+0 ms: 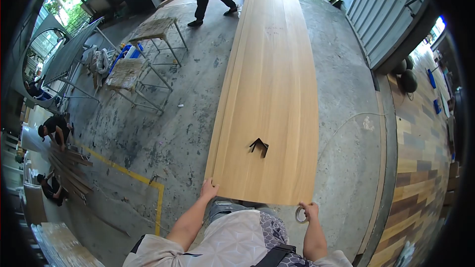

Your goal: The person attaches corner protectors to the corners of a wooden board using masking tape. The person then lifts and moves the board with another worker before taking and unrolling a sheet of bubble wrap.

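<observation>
One wood-grain panel [269,89] between hands, seemingly steadied at corners: left hand [210,188] gripping it, right hand [310,211] clutching tape roll [297,216].

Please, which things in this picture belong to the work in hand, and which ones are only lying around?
Likely in the work:
wooden panel, with left grip and right grip at its near corners
ring, perhaps tape, at the right grip
black angled piece on the panel

Apparently just around:
two stools
dark balls
small white object on the floor
</observation>
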### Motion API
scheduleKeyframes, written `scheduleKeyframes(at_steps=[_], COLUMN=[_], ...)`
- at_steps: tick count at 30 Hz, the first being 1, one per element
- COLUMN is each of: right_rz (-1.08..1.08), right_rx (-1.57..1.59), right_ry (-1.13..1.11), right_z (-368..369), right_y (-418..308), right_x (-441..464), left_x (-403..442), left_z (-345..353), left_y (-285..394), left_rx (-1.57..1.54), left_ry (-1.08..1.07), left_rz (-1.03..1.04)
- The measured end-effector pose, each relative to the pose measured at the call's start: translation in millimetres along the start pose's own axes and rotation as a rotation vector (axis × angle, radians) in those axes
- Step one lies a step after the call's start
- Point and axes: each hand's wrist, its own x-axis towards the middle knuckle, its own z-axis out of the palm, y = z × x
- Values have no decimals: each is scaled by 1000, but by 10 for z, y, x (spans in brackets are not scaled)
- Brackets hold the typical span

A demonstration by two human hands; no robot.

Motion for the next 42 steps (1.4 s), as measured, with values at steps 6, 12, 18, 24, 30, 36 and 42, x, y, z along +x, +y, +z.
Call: scheduleKeyframes(at_steps=[6,12,18,24,30,36,42], right_rz=[-43,188,82,377,463,441,373], right_rx=[83,121,-20,64,183,218,201], right_ry=[70,102,105,-28,-10,10,-10], right_z=[177,814,1750,2103,2227,2156,2120], right_y=[125,776,2206,2658,2426,2170,1878], right_x=[-296,-939,-2213,-3550,-3933,-3759,-3552], left_x=[73,576,1468,1511,1441,1581,1796], left_z=[-16,-311,-68,395,572,505,423], left_y=[306,1164,2072,2631,2627,2456,2345], left_rx=[166,215,242,251,134,310,254], left_ry=[106,33,-49,-142,-246,-165,-250], left_rz=[41,406,761,701,575,771,765])
